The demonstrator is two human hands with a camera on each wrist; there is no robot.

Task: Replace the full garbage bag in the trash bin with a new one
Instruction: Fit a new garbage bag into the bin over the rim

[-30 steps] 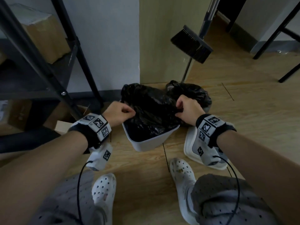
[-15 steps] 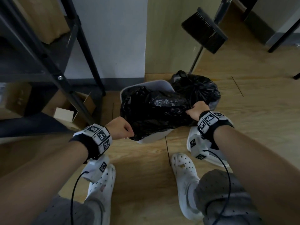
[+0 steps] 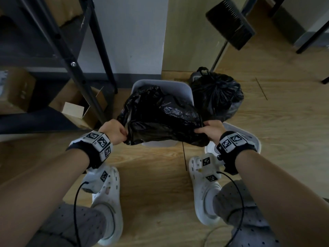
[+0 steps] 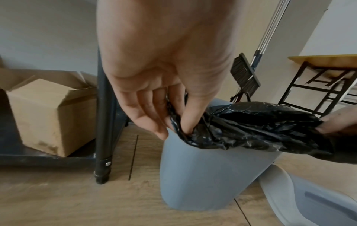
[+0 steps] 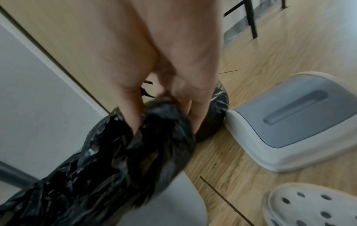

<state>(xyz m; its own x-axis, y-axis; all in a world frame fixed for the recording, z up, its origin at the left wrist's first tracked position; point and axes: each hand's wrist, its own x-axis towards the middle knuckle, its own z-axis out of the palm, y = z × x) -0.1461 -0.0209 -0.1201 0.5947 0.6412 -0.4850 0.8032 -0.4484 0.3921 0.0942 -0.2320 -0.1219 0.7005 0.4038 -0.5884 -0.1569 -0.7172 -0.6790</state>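
Pulled nearer than 0.5 s ago: new garbage bag [image 3: 160, 120] now stretched over the near rim of the gray trash bin [image 3: 161, 86], far rim bare. Left hand [image 3: 114, 131] raised to the bin's near-left corner, pinching the bag's edge between thumb and fingers [image 4: 154, 110]. Right hand [image 3: 211, 130] gripping the opposite edge, fingers buried in plastic. Full tied garbage bag [image 3: 216, 94] on the floor just right of the bin. Bin lid [image 5: 289, 110] flat on the floor beside it.
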